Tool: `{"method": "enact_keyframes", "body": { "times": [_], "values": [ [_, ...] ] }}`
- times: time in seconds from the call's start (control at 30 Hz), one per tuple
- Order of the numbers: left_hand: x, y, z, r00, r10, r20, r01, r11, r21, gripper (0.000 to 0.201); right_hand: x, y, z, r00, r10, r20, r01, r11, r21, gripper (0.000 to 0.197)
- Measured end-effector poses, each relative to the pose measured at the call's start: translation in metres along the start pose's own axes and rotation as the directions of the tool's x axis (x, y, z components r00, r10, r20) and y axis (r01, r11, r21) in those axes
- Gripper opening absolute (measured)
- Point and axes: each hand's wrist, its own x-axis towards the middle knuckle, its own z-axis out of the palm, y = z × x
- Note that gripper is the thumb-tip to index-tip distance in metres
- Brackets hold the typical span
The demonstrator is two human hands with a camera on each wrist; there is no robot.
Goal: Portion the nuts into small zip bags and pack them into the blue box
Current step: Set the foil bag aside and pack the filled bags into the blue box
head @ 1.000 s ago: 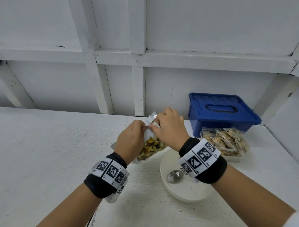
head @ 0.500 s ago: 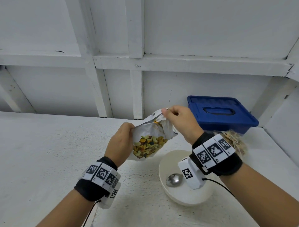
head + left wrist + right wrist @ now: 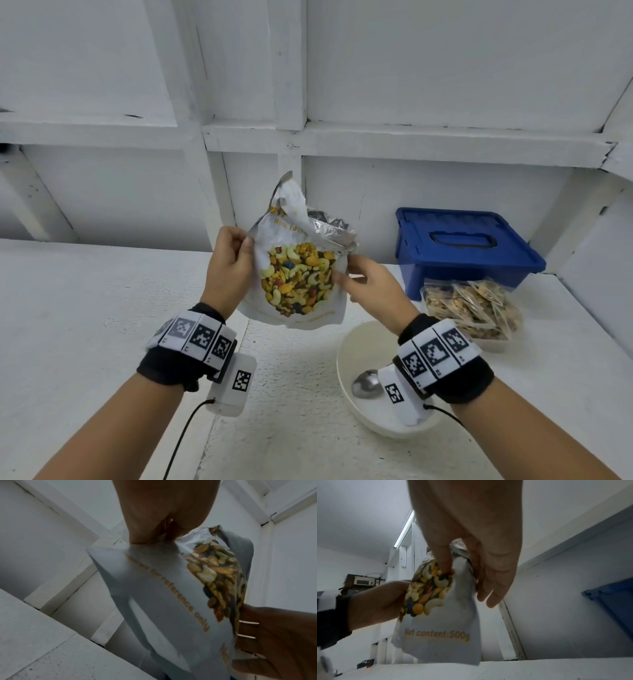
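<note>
Over white counter [image 3: 85, 325], nut pouch [image 3: 298, 274] pinched upright by left hand [image 3: 227, 263] and right hand [image 3: 368, 286], torn mouth up, likely for pouring into bowl [image 3: 356, 349] near right.

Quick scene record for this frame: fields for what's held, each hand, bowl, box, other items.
held: white foil nut pouch with printed nut picture, upright above the table, top open
left hand: grips the pouch's left edge
right hand: thumb and fingers pinch the pouch's right edge
bowl: white round bowl on the table, metal spoon inside
box: blue plastic box, lid on, at the back right
other: clear tub of small filled zip bags in front of the box
</note>
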Motion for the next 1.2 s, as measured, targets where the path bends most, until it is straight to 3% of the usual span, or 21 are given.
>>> {"method": "enact_keyframes", "body": {
  "times": [0.13,0.2,0.23,0.3,0.37,0.43,0.5,0.57,0.8,0.93,1.0,1.13,1.2],
  "values": [
    [-0.002,-0.003,0.000,0.997,-0.080,0.014,0.080,0.995,-0.057,0.023,0.003,0.001,0.002,0.993,-0.021,-0.117,0.020,1.000,-0.014,0.011],
    [0.000,-0.002,0.001,0.993,-0.112,0.028,0.113,0.993,-0.030,0.012,0.003,0.001,0.006,0.987,-0.047,-0.152,0.042,0.999,-0.035,0.005],
    [0.000,0.000,0.000,0.994,-0.103,0.026,0.103,0.995,-0.011,0.006,0.003,0.001,0.008,0.983,-0.057,-0.176,0.050,0.998,-0.041,0.004],
    [0.002,0.008,-0.001,0.997,0.070,-0.032,-0.068,0.994,0.082,0.025,0.003,0.000,0.011,0.968,-0.090,-0.234,0.077,0.995,-0.064,0.008],
    [0.001,0.023,0.000,0.934,0.358,0.004,-0.348,0.907,0.237,0.033,0.004,-0.002,0.014,0.958,-0.117,-0.261,0.099,0.992,-0.080,0.012],
    [0.000,0.039,0.003,0.806,0.566,0.174,-0.587,0.725,0.360,0.030,0.004,-0.005,0.019,0.959,-0.133,-0.252,0.112,0.989,-0.095,0.010],
    [0.000,0.049,0.008,0.670,0.660,0.341,-0.735,0.525,0.429,0.026,0.003,-0.007,0.025,0.953,-0.144,-0.265,0.120,0.987,-0.105,0.007],
    [0.002,0.051,0.008,0.621,0.664,0.416,-0.774,0.436,0.459,0.027,0.000,-0.006,0.028,0.939,-0.159,-0.304,0.137,0.986,-0.095,0.008],
    [0.008,0.039,-0.002,0.496,0.734,0.464,-0.826,0.235,0.512,0.019,-0.008,-0.009,0.033,0.909,-0.289,-0.300,0.241,0.952,-0.186,0.018],
    [0.005,0.035,0.001,0.545,0.689,0.479,-0.805,0.269,0.529,0.013,-0.007,-0.008,0.037,0.909,-0.318,-0.269,0.258,0.937,-0.236,0.016],
    [0.004,0.039,0.002,0.589,0.652,0.477,-0.791,0.348,0.503,0.008,-0.007,-0.006,0.038,0.916,-0.317,-0.246,0.248,0.929,-0.274,0.016],
    [0.013,0.056,-0.002,0.781,0.511,0.358,-0.624,0.659,0.419,0.019,-0.008,-0.003,0.041,0.936,-0.273,-0.220,0.205,0.935,-0.288,0.017],
    [0.019,0.061,-0.004,0.856,0.424,0.295,-0.513,0.762,0.395,0.018,-0.007,-0.004,0.043,0.935,-0.274,-0.224,0.202,0.932,-0.300,0.017]
  ]
}}
